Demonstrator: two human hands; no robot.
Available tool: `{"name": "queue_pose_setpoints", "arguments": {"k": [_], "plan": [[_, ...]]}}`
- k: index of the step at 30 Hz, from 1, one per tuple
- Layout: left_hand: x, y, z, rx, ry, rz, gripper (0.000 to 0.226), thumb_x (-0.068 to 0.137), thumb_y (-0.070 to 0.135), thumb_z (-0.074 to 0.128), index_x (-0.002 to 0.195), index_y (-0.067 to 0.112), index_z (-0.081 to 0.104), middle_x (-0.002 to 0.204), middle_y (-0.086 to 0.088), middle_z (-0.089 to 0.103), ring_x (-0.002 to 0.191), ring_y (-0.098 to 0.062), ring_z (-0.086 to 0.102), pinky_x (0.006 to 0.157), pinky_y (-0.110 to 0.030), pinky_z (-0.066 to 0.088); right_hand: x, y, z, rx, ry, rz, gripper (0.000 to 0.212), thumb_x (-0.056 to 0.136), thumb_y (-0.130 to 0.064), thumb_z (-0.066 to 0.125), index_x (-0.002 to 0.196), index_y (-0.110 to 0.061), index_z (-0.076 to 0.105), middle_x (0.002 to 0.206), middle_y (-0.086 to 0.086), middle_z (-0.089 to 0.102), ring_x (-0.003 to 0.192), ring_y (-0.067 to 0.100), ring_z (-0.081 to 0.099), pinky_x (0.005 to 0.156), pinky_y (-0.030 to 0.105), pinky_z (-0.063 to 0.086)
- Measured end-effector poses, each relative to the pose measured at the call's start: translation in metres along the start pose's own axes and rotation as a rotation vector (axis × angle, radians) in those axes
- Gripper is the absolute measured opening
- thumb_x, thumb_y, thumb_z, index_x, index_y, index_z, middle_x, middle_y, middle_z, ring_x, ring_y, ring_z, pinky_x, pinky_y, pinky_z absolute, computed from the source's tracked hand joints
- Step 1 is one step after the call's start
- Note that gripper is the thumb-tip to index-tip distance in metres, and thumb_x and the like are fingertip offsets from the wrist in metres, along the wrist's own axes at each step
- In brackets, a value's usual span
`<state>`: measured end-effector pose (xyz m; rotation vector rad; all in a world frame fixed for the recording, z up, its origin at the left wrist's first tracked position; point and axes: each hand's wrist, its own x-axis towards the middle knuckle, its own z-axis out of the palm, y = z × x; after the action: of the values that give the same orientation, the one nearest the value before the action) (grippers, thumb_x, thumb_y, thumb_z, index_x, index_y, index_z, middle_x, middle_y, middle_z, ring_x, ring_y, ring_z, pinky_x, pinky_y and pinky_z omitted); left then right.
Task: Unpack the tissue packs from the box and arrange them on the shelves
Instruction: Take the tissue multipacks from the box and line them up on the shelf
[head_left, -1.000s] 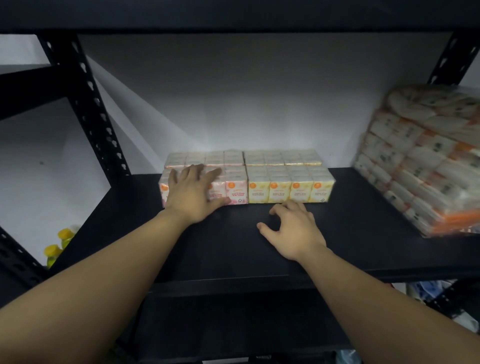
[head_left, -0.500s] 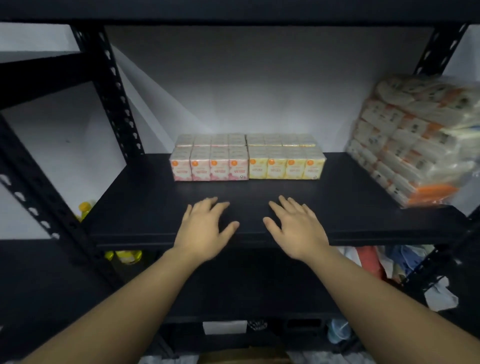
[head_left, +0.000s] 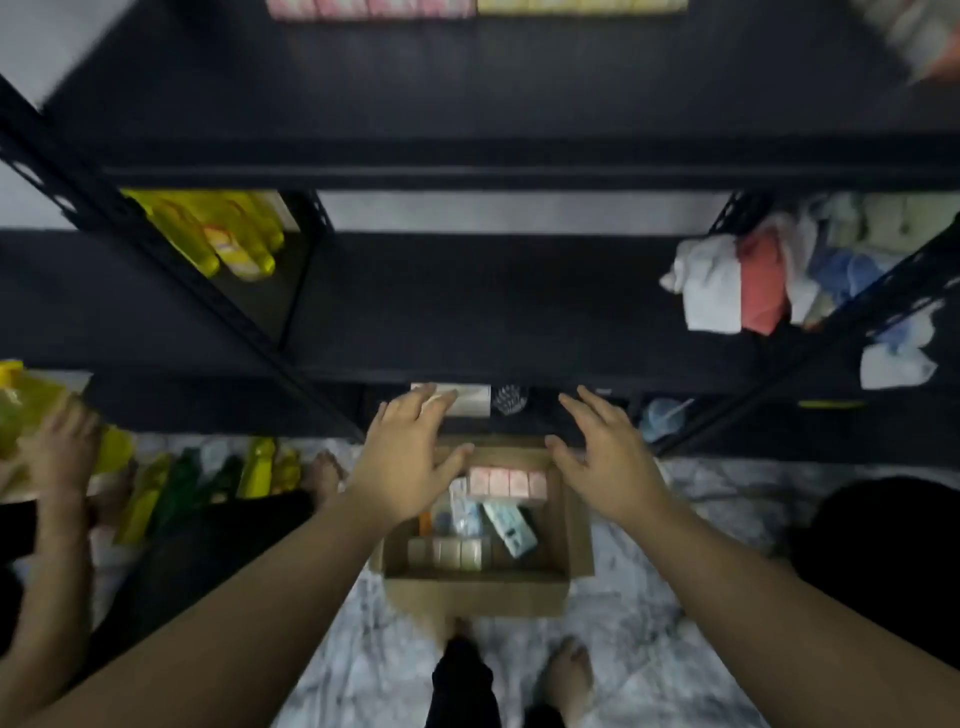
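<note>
An open cardboard box stands on the floor in front of the black shelving. Inside it lie a pink tissue pack row, a pale pack row and loose bluish packs. My left hand and my right hand hover above the box's far rim, fingers spread, holding nothing. Pink tissue packs and yellow tissue packs stand on the upper shelf at the top edge of the view.
Yellow bottles sit on the left of the middle shelf, and crumpled cloths on its right. Another person's hand holds yellow items at the far left, with bottles on the floor. My feet stand behind the box.
The view has dropped from the upper shelf to the floor. Both hands left the shelf board and came down over the open box.
</note>
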<state>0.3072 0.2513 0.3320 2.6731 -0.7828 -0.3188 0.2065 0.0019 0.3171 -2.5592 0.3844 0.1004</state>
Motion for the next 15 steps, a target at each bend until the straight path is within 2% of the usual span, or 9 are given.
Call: {"name": "queue_pose_setpoints", "arguments": {"k": [3, 5, 7, 9, 12, 14, 15], "plan": [[-0.022, -0.025, 0.066, -0.031, -0.161, -0.106, 0.077, 0.087, 0.069, 0.041, 0.146, 0.02, 0.055, 0.14, -0.007, 0.055, 0.132, -0.031, 0.05, 0.112, -0.045, 0.041, -0.022, 0.032, 0.057, 0.094, -0.138, 0.139, 0.044, 0.1, -0.041, 0.06, 0.135, -0.015, 0.064, 0.137, 0.011, 0.06, 0.128, 0.033, 0.054, 0.105, 0.042, 0.046], [-0.032, -0.045, 0.107, -0.093, -0.267, -0.172, 0.072, 0.088, 0.067, 0.048, 0.143, 0.021, 0.056, 0.133, -0.006, 0.055, 0.126, -0.03, 0.053, 0.107, -0.044, 0.045, -0.034, 0.05, 0.093, 0.154, -0.247, 0.242, 0.035, 0.103, -0.043, 0.055, 0.124, -0.018, 0.066, 0.124, 0.009, 0.064, 0.119, 0.033, 0.058, 0.097, 0.04, 0.048], [-0.04, -0.067, 0.148, -0.145, -0.367, -0.215, 0.063, 0.092, 0.054, 0.064, 0.145, 0.021, 0.055, 0.135, -0.007, 0.054, 0.127, -0.031, 0.052, 0.106, -0.041, 0.045, -0.043, 0.067, 0.128, 0.182, -0.326, 0.314, 0.042, 0.104, -0.048, 0.05, 0.134, -0.02, 0.062, 0.134, 0.009, 0.061, 0.126, 0.032, 0.056, 0.102, 0.037, 0.045], [-0.043, -0.089, 0.187, -0.177, -0.452, -0.241, 0.062, 0.09, 0.044, 0.072, 0.146, 0.021, 0.055, 0.137, -0.007, 0.054, 0.131, -0.031, 0.051, 0.108, -0.04, 0.044, -0.047, 0.081, 0.164, 0.185, -0.383, 0.373, 0.05, 0.104, -0.05, 0.051, 0.144, -0.021, 0.056, 0.143, 0.008, 0.056, 0.13, 0.03, 0.054, 0.103, 0.032, 0.042], [-0.038, -0.127, 0.248, -0.208, -0.541, -0.284, 0.071, 0.082, 0.057, 0.066, 0.145, 0.027, 0.057, 0.139, -0.004, 0.056, 0.133, -0.029, 0.052, 0.11, -0.043, 0.044, -0.043, 0.098, 0.219, 0.193, -0.431, 0.414, 0.045, 0.101, -0.044, 0.06, 0.14, -0.021, 0.059, 0.14, 0.003, 0.059, 0.128, 0.025, 0.055, 0.095, 0.023, 0.038], [-0.029, -0.154, 0.288, -0.207, -0.579, -0.279, 0.077, 0.078, 0.066, 0.061, 0.145, 0.029, 0.056, 0.14, -0.003, 0.056, 0.134, -0.028, 0.052, 0.111, -0.045, 0.045, -0.031, 0.109, 0.256, 0.196, -0.43, 0.442, 0.042, 0.098, -0.04, 0.066, 0.136, -0.021, 0.062, 0.131, 0.004, 0.066, 0.122, 0.025, 0.06, 0.092, 0.025, 0.043], [-0.024, -0.166, 0.308, -0.207, -0.607, -0.282, 0.075, 0.081, 0.062, 0.065, 0.146, 0.028, 0.055, 0.142, -0.004, 0.054, 0.135, -0.028, 0.051, 0.111, -0.045, 0.045, -0.022, 0.114, 0.275, 0.187, -0.424, 0.446, 0.04, 0.097, -0.039, 0.067, 0.134, -0.022, 0.063, 0.125, 0.006, 0.07, 0.118, 0.026, 0.063, 0.091, 0.027, 0.047]]}}
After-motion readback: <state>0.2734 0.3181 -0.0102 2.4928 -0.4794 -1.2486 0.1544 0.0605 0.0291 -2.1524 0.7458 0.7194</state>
